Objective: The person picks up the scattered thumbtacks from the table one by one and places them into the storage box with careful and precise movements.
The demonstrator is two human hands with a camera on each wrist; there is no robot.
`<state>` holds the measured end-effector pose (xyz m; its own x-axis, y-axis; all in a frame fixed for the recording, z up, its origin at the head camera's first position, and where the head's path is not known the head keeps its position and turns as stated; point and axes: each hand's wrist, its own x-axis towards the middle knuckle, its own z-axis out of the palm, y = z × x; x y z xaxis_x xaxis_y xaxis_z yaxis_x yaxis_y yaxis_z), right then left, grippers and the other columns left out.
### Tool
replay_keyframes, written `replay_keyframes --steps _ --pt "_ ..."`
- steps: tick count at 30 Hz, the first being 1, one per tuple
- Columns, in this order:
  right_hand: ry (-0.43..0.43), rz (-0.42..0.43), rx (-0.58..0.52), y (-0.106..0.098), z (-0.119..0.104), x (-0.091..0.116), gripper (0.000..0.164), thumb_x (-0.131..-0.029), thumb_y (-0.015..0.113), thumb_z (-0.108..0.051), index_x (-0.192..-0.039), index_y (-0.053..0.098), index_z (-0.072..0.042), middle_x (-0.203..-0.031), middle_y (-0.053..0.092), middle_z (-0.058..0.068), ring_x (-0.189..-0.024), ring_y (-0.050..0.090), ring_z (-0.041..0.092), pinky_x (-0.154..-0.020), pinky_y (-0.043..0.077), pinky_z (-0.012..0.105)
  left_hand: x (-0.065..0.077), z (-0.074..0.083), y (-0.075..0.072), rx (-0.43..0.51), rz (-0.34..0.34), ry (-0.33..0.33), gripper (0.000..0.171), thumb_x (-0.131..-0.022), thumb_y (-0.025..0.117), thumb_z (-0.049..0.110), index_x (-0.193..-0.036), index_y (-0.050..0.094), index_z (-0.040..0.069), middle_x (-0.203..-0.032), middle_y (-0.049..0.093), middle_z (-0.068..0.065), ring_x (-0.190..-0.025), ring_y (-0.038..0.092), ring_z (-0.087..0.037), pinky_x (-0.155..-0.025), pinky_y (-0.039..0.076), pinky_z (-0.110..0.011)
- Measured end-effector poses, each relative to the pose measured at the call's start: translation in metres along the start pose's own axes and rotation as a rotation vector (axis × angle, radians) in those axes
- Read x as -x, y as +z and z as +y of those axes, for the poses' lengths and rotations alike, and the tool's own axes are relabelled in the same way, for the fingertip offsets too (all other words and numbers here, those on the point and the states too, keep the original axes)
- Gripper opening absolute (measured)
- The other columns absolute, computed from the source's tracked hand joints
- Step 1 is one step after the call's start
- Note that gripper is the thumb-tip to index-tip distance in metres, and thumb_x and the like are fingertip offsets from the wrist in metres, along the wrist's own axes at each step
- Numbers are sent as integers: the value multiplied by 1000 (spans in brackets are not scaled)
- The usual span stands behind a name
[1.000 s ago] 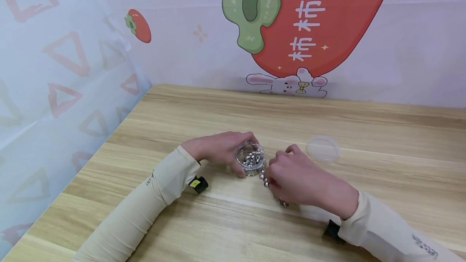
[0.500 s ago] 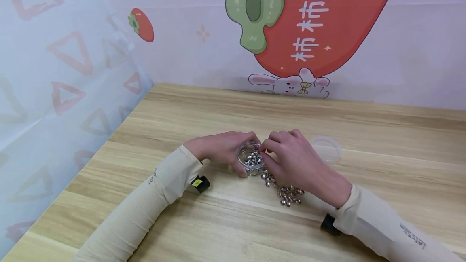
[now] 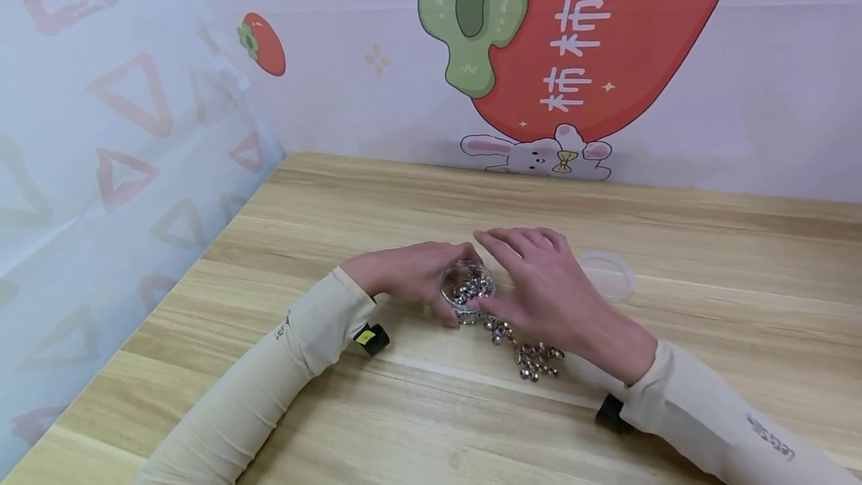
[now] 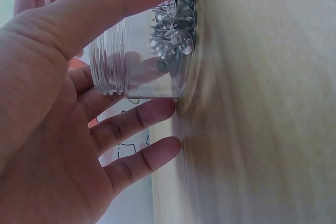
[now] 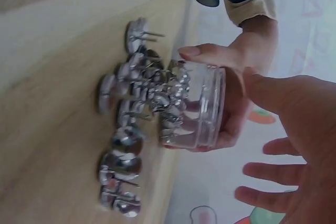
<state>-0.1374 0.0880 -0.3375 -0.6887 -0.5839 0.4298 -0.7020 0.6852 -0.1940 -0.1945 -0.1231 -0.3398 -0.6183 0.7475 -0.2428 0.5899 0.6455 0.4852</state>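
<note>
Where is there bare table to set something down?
Bare: the tabletop between the left sleeve and right sleeve, nearer than the loose tacks; also between left hand and backdrop. Crowded: around the jar, with tacks and right hand close, the lid beyond that hand.

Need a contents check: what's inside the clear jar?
Silver thumbtacks, heaped at the bottom. From above, the right hand covers part of the clear jar; the heap's middle is hidden.

In the head view the right hand [image 3: 548,287] covers one edge of the clear lid [image 3: 609,278], lettering [image 3: 771,438] on the right sleeve [image 3: 707,403] is blurred, and the red fruit print [image 3: 626,36] is cropped; the thumb of the left hand [image 4: 52,103] hides part of the jar [image 4: 136,56]; tacks [image 5: 122,165] overlap, their number unclear
</note>
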Motion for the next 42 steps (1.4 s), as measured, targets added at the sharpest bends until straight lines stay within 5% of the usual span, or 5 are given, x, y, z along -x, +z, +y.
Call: replay_keyframes --steps 5,9,18,30,42 --pt "-28 -74 14 -10 -8 2 45 -73 80 -43 -105 73 -12 -89 74 2 -85 64 19 -93 43 58 0 0 0 -2 3 0 78 -63 89 31 -127 46 17 -121 60 0 -105 55 -12 -95 48 -33" --pt "-55 -165 17 -13 -13 5 13 -74 81 -31 -75 72 -21 -59 58 -14 -60 52 7 -81 48 50 -1 1 0 -5 1 -12 78 -63 89 31 -127 46 18 -119 60 0 -103 54 -12 -94 49 -33" --pt "-116 -279 22 -9 -15 10 16 -74 75 -16 -64 66 -24 -56 55 -16 -64 50 10 -73 45 46 0 0 0 3 17 8 79 -63 90 29 -127 46 15 -121 61 -2 -107 54 -14 -97 47 -35" --pt "-115 -331 28 0 -15 15 26 -75 70 -11 -57 58 -25 -53 51 -15 -61 49 9 -70 44 43 0 0 2 11 25 18 78 -63 89 28 -126 47 15 -120 61 -2 -108 55 -14 -97 47 -35" --pt "-100 -97 -22 -5 -14 2 8 -80 72 -12 -74 68 -16 -66 62 -7 -62 54 9 -74 50 43 -1 0 3 12 3 0 74 -65 88 30 -125 46 18 -114 61 2 -99 56 -12 -90 50 -31"
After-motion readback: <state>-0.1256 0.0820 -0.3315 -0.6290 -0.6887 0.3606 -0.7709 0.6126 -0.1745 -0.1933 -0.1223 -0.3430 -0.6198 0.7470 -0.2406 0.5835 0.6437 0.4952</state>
